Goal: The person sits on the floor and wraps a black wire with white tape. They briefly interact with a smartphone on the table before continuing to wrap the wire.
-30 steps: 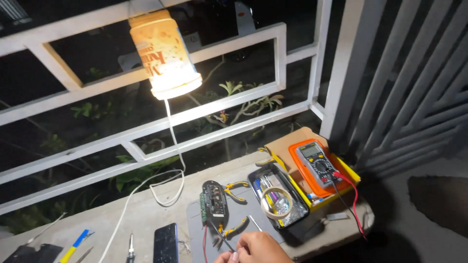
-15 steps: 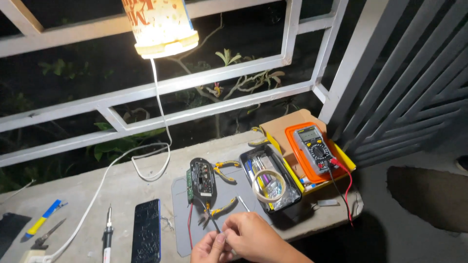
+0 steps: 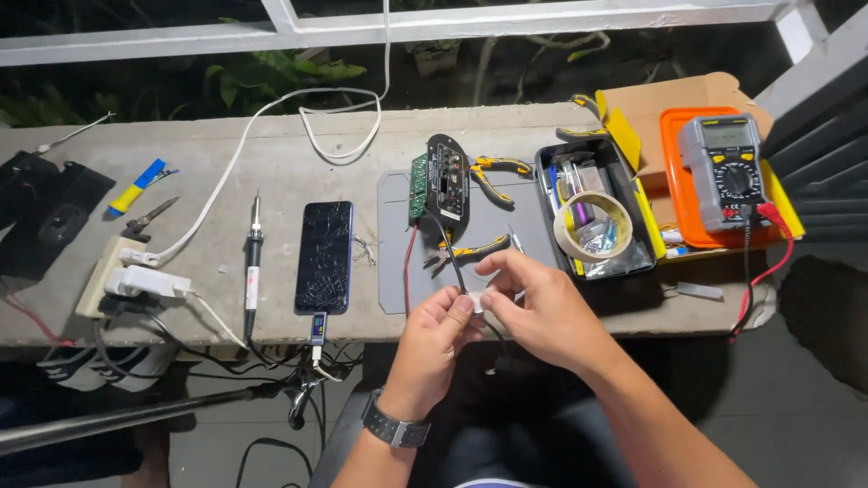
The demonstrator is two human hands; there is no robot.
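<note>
Both hands work on a black wire at the front edge of the desk

The left hand (image 3: pixel 434 339) and right hand (image 3: pixel 533 307) pinch a small white piece on the wire (image 3: pixel 449 258), which leads from the circuit board (image 3: pixel 440 176); pliers (image 3: pixel 466 250) lie beside, soldering iron (image 3: pixel 252 262) lies untouched

Grey mat (image 3: pixel 533 217) with yellow-handled pliers (image 3: pixel 497 172), black cracked phone (image 3: pixel 324 256), orange-backed grey multimeter (image 3: pixel 726 172), blue-and-yellow tool (image 3: pixel 137 186), white cable (image 3: pixel 271 117), green circuit board (image 3: pixel 419 175)
</note>
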